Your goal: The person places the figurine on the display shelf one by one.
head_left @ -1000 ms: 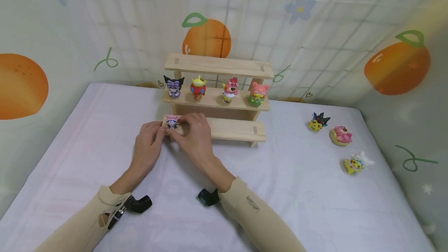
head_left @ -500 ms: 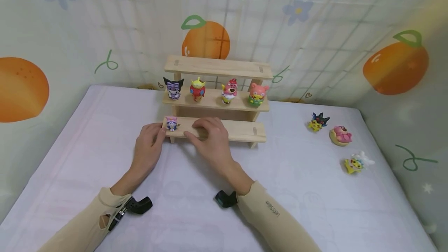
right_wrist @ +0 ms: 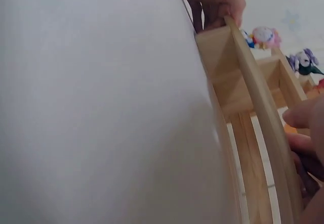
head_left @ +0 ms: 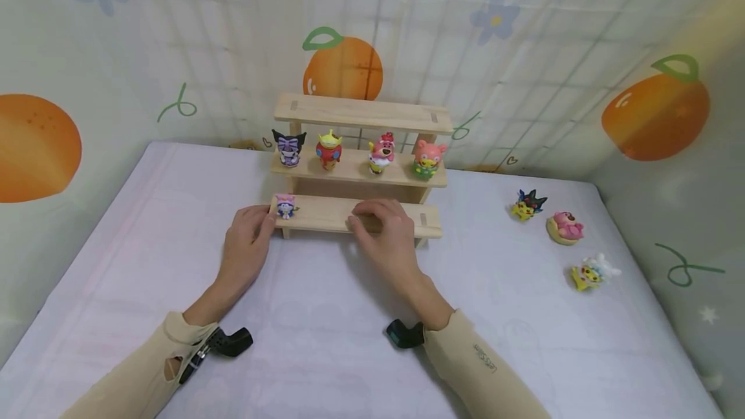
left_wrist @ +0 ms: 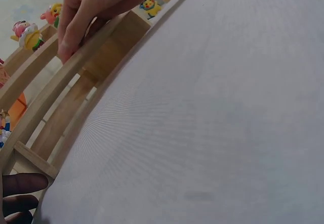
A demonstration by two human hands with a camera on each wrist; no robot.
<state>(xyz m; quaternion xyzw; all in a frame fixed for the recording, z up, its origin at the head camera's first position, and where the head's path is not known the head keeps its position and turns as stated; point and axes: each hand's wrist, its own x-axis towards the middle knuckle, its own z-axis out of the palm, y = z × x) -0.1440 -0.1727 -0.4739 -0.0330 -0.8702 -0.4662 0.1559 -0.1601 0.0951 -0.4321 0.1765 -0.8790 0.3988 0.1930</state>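
Observation:
A stepped wooden display shelf [head_left: 328, 214] stands near the back of the table. My left hand [head_left: 247, 238] grips the left end of its lowest step, thumb near the front corner. Just beside those fingers, a small pink-hooded figurine [head_left: 285, 206] stands upright on that step. Farther right along the same step, my right hand [head_left: 391, 241] hovers with loosely bent fingers and holds nothing. In the right wrist view the left hand [right_wrist: 217, 1] wraps the shelf's end. The left wrist view shows the right hand [left_wrist: 93, 11] over the step's front edge.
On the middle step stand several figurines, among them a black-eared one [head_left: 289, 149] and a pink-eared one [head_left: 428, 159]. To the right on the table lie a dark-hooded yellow figurine [head_left: 527, 205], a pink bear figurine [head_left: 566, 228] and a white-hatted yellow figurine [head_left: 592, 272].
My right hand has let go of the pink-hooded figurine and slid right along the lowest step. The figurine stays at the step's left end, and my left hand keeps its place.

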